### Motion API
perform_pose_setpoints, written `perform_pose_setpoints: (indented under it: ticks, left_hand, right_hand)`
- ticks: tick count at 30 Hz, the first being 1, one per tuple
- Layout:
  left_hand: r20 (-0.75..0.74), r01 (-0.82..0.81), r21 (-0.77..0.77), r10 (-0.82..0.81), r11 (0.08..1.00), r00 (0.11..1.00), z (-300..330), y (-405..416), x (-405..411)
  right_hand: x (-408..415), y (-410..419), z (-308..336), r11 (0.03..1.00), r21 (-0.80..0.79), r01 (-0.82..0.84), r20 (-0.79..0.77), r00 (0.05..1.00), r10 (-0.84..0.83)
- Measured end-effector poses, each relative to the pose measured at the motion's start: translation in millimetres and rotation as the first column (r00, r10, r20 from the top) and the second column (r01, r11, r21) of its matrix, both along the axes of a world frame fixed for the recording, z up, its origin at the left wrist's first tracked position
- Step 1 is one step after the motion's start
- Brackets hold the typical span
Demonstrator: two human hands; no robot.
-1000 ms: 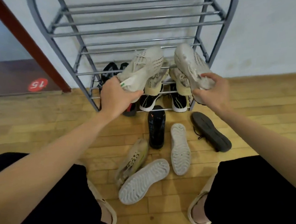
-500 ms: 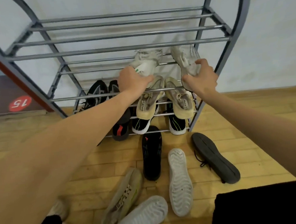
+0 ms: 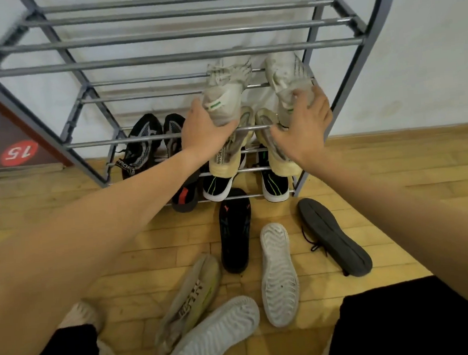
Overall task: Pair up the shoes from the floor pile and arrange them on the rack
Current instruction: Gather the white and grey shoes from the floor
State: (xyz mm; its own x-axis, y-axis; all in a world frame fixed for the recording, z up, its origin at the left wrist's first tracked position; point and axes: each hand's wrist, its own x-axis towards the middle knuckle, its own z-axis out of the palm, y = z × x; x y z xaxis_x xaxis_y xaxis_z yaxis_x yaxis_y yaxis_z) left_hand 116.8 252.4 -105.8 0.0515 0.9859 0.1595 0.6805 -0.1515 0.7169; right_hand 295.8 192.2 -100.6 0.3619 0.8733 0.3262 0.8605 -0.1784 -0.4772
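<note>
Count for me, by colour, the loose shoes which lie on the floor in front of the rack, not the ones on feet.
white shoes, sole up: 2
black shoe, sole up: 1
dark grey shoe, sole up: 1
beige sneaker, on its side: 1
Total: 5
Not counted: the pale sneaker that the left hand grips on the rack.

A shoe rack (image 3: 180,56) of smooth grey metal tubes with a dull sheen. Two pale sneakers (image 3: 223,95) in worn knit cloth. Glossy yellow wood-plank floor (image 3: 63,211). Overturned shoes show ridged white rubber soles (image 3: 279,274) and a matt dark sole (image 3: 334,237).
</note>
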Motion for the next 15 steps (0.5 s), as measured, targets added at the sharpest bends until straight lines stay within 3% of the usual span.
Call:
perform_pose_setpoints:
  ticks: [3,6,10,15]
  left_hand:
    - [-0.055,0.032,0.084,-0.028,0.996,0.998,-8,-28,-13]
    - [-0.087,0.049,0.091,-0.041,0.995,0.995,-25,-60,-31]
    - [-0.133,0.060,-0.120,-0.076,0.991,0.988,-71,-103,-61]
    - [-0.196,-0.003,-0.358,-0.072,0.934,0.978,-135,-160,-99]
  right_hand:
    - [-14,-39,-16,0.979,0.042,-0.198,0.223,0.957,0.184]
    - [-23,-72,-34,0.920,-0.085,-0.383,0.322,0.863,0.389]
    - [-36,-105,-68,0.786,-0.411,-0.463,0.217,0.787,0.577]
    - [-43,-135,-117,0.566,-0.742,-0.359,0.056,0.808,0.586]
